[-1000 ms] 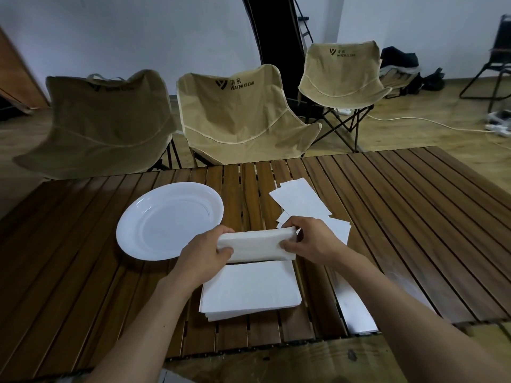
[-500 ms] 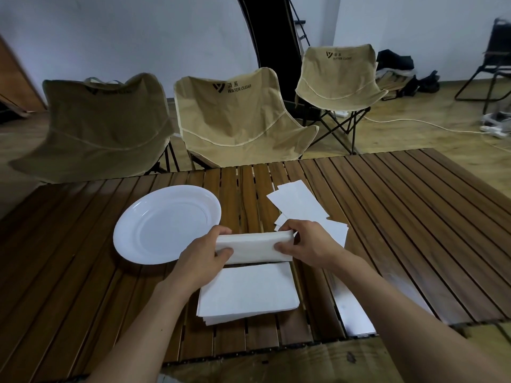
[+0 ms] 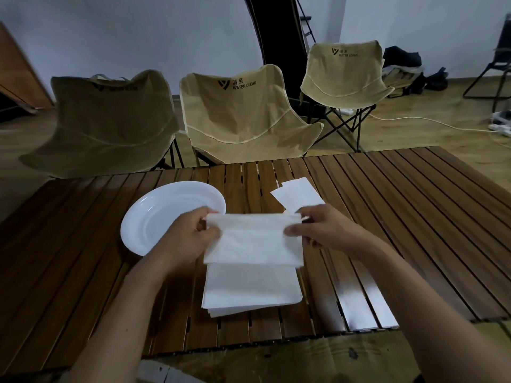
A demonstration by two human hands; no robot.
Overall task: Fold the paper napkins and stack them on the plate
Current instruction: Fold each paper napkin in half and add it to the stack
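Slatted dark-brown wooden table (image 3: 414, 217) fills most of what I'm seeing, a roll-top camping kind of thing, with three tan canvas folding chairs (image 3: 243, 117) lined up past its far edge at about 12 o'clock, a pale wall behind them, and wood flooring with a white cable trailing off around 2 o'clock

So here's where I'm at: my left hand (image 3: 182, 239) and right hand (image 3: 329, 230) each have a pinch on one end of a white paper napkin (image 3: 253, 239), thumb on top, fingers curled underneath, neither hand spread wide. It's held up just above the table, top edge stretched between the two grips, which I reckon is so the halves line up before the crease gets pressed. Looks like it's already doubled over once, though I can't tell exactly how many layers

Right under it, toward 6 o'clock, sits the stack of flat unfolded white napkins (image 3: 249, 294), parked close so the next sheet is an easy grab. A couple of loose white paper pieces (image 3: 300, 193) lie at about 1 o'clock from my hands

Round white plastic plate (image 3: 154, 217) is at 10 o'clock, touching nothing, nothing on it yet, just beside my left hand, so dropping the finished fold there should be a short swing left. I'd say this is the very first napkin
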